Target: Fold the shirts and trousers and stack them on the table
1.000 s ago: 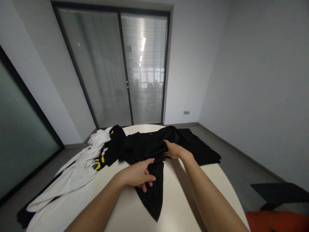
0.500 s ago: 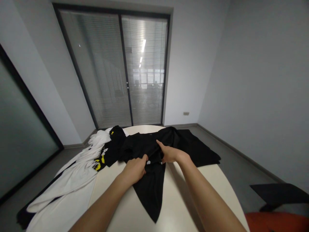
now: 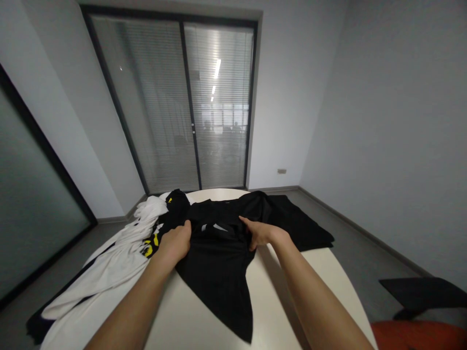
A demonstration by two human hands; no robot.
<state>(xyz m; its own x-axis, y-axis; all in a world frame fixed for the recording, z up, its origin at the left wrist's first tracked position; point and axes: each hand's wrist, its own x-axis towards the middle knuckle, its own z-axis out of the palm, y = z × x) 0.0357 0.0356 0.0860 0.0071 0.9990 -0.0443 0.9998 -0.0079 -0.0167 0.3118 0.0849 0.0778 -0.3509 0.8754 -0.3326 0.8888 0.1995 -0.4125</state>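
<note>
A black T-shirt (image 3: 215, 262) with a white print on its chest is spread over the round table, its lower part trailing to a point toward me. My left hand (image 3: 175, 244) is closed on the shirt's left edge, thumb on top. At the right edge, my right hand (image 3: 265, 234) is closed on the fabric, with its thumb stretched over the shirt and the other fingers curled at the side, partly hidden. Some creases run across the cloth between both hands.
White clothing (image 3: 109, 265) lies heaped along the table's left side, beside a black garment with yellow print (image 3: 151, 247). More black fabric (image 3: 299, 226) lies at the right. The cream table (image 3: 328, 287) has a curved edge; a red chair (image 3: 416, 335) stands at lower right.
My left hand has moved left and slightly up, drawing the shirt's edge outward. The front has opened wider and the white print now shows. My right hand has barely moved.
</note>
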